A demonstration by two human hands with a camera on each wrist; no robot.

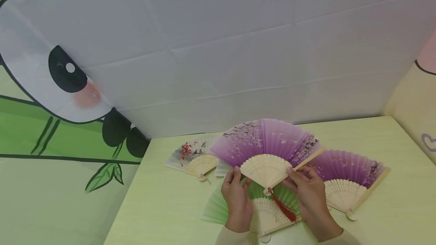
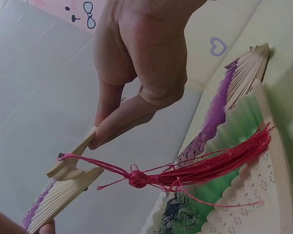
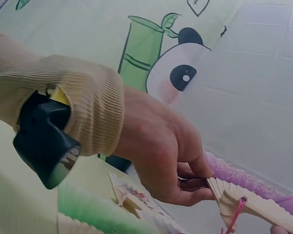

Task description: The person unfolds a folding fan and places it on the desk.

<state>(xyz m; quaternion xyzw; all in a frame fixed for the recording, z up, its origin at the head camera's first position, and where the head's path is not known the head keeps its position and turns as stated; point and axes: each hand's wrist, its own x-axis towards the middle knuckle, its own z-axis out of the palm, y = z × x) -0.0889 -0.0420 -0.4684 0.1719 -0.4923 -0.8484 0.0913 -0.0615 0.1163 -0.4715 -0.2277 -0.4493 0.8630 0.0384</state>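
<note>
A purple folding fan (image 1: 277,135) with printed blossoms is spread open, held up between both hands. My left hand (image 1: 237,201) pinches the left end of its pale wooden ribs. At the opposite end my right hand (image 1: 311,194) grips the outer rib between thumb and fingers. From the fan's pivot hangs a red tassel (image 1: 285,211), spread sideways across the left wrist view. Below the hands lies a spread green fan (image 1: 215,205), partly covered by them. In the right wrist view, the left hand (image 3: 156,146) pinches the rib edge.
A second purple fan (image 1: 351,163) lies spread on the right of the pale green table (image 1: 163,203). Back left is a grey-white fan (image 1: 195,150) with red flowers; another pale fan (image 1: 222,168) is mostly hidden beside it. A white wall (image 1: 221,67) stands behind.
</note>
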